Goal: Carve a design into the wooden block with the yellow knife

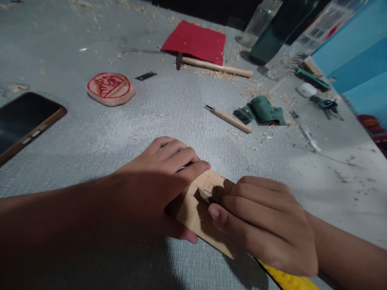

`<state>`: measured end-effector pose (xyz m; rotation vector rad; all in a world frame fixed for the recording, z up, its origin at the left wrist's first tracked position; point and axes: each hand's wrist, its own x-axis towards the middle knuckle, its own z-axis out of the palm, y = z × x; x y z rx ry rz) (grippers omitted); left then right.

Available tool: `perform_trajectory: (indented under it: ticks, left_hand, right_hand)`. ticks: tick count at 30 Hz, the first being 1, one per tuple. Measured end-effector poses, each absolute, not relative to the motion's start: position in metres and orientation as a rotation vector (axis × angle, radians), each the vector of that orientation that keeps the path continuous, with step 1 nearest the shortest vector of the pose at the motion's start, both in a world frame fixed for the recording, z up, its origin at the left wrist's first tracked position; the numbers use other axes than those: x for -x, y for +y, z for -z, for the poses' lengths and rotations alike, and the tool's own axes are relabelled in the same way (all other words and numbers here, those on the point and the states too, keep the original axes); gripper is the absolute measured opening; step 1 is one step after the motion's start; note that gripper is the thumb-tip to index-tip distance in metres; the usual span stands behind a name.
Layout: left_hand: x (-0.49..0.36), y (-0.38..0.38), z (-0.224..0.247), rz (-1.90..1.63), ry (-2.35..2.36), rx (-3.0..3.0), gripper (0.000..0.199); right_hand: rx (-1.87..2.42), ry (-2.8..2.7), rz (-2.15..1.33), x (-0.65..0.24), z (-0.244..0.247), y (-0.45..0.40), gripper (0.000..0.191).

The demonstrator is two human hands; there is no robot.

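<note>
A flat piece of light wood (189,211) lies at the bottom centre on the grey tabletop (145,121). My left hand (169,177) is wrapped round its left end, fingers on the far edge and thumb on the near edge. Over the right part of the wood my right hand (266,221) is closed around a knife (203,195). The pointed blade sticks out past my thumb and rests on or just above the wood's face. A yellow handle (286,278) shows beneath my right hand.
A phone (27,121) lies at the left, near a round wooden piece with red drawing (110,88). Beyond are a small dark blade (146,76), a hammer (217,67), red sandpaper (196,42), a carving tool (229,120), green sandpaper (261,110), bottles (272,32) and keys (328,105).
</note>
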<state>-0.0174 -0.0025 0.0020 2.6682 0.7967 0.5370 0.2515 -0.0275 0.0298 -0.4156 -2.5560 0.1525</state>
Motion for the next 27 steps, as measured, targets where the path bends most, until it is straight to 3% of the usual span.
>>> perform_trajectory:
  ticks: [3,8,16,23,27]
  left_hand:
    - [0.017,-0.002,-0.002,-0.537,0.789,-2.67,0.096]
    - [0.018,-0.003,-0.001,-0.528,0.781,-2.674,0.115]
    - [0.017,-0.005,-0.002,-0.515,0.825,-2.645,0.114]
    - [0.017,-0.006,-0.004,-0.493,0.855,-2.64,0.112]
    - [0.017,-0.006,-0.004,-0.491,0.843,-2.631,0.116]
  right_hand:
    - [0.429,-2.562,-0.165,-0.252,-0.031,-0.027,0.016]
    - [0.368,-2.633,-0.235,-0.256,-0.037,-0.023,0.013]
    - [0.476,-2.55,-0.281,-0.255,-0.036,-0.018,0.013]
    - [0.631,-2.152,-0.705,-0.258,-0.026,-0.007,0.022]
    - [0.759,-1.901,-1.074,-0.261,-0.02,0.003,0.002]
